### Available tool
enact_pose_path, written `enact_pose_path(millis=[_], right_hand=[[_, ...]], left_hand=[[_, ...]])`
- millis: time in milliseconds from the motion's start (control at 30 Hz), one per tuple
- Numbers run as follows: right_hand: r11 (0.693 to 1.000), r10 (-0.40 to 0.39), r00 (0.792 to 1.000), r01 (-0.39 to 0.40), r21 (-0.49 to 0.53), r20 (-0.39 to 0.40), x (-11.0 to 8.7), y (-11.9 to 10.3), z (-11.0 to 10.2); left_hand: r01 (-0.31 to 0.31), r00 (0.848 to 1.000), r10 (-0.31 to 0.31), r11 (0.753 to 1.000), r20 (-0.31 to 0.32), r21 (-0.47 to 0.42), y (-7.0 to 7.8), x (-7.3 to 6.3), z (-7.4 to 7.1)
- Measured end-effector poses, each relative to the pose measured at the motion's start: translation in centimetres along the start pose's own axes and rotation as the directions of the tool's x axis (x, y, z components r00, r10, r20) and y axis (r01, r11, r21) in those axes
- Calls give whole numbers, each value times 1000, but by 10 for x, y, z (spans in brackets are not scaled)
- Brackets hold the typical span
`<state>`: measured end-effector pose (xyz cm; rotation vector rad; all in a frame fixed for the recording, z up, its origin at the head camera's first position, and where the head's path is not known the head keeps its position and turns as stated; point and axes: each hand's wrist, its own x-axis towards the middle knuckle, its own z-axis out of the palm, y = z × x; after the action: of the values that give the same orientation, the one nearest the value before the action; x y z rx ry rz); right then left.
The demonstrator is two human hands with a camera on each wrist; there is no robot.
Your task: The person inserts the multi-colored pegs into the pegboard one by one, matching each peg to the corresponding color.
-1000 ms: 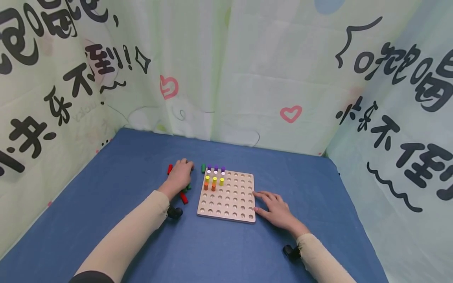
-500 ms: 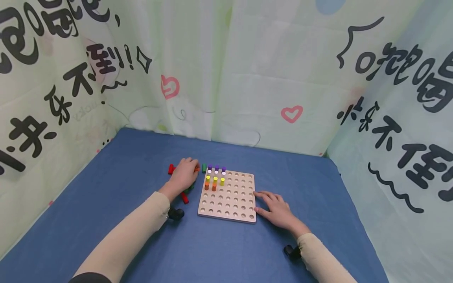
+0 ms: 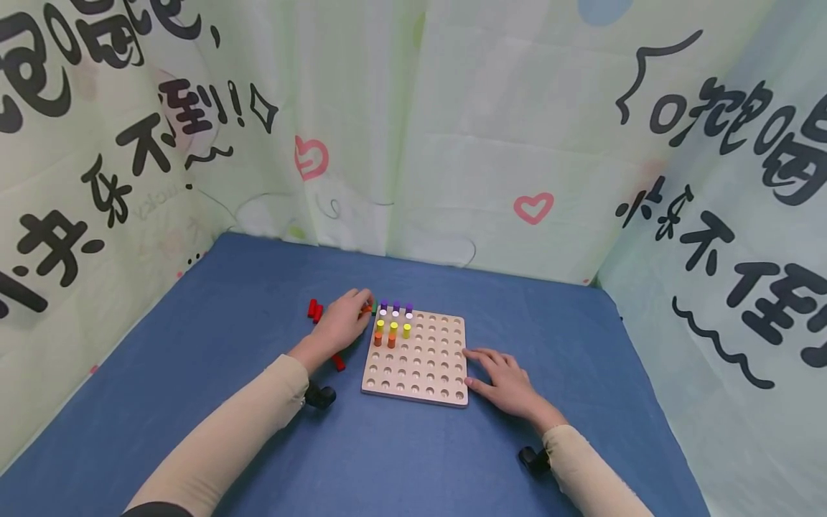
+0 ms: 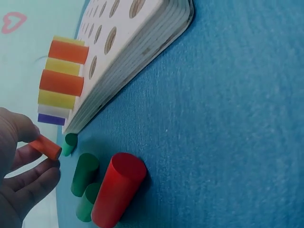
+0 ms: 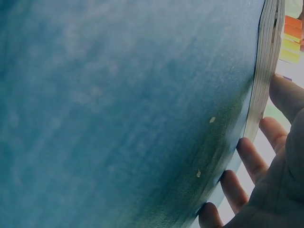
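My left hand (image 3: 339,322) pinches an orange peg (image 4: 46,147) between thumb and fingers, just left of the wooden pegboard (image 3: 426,368). In the pegboard's far left part stand short rows of pegs: purple pegs (image 3: 396,307) at the back, then white, yellow pegs (image 3: 394,327), and two orange pegs (image 3: 391,340) in front. Green pegs (image 4: 85,175) and a red peg (image 4: 118,190) lie on the cloth under my left hand. My right hand (image 3: 507,382), fingers spread, touches the pegboard's right edge with thumb and fingertips.
Two more red pegs (image 3: 313,309) lie left of my left hand. A blue cloth (image 3: 413,459) covers the table. Pale curtains (image 3: 465,129) with dark lettering hang behind and at both sides. Each wrist wears a black camera (image 3: 321,396).
My left hand has moved right from among the loose pegs towards the pegboard, carrying the orange peg. The red pegs at the left show more now. My right hand stays put.
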<state>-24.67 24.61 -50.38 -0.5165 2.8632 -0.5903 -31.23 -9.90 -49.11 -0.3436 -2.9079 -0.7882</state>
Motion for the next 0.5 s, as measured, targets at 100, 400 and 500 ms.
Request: enact_pose_path(millis=[100, 400, 500], right_hand=[[1000, 1, 1000, -1, 1, 1, 0, 0, 0], [1000, -8, 1000, 8, 4, -5, -1, -1, -1], [1000, -9, 1000, 9, 4, -8, -2, -1, -1]], left_hand=[[-18, 1000, 18, 1000, -9, -22, 2, -2, 1], [-69, 997, 67, 994, -27, -83, 10, -8, 1], [-87, 996, 86, 991, -20, -99, 14, -9, 1]])
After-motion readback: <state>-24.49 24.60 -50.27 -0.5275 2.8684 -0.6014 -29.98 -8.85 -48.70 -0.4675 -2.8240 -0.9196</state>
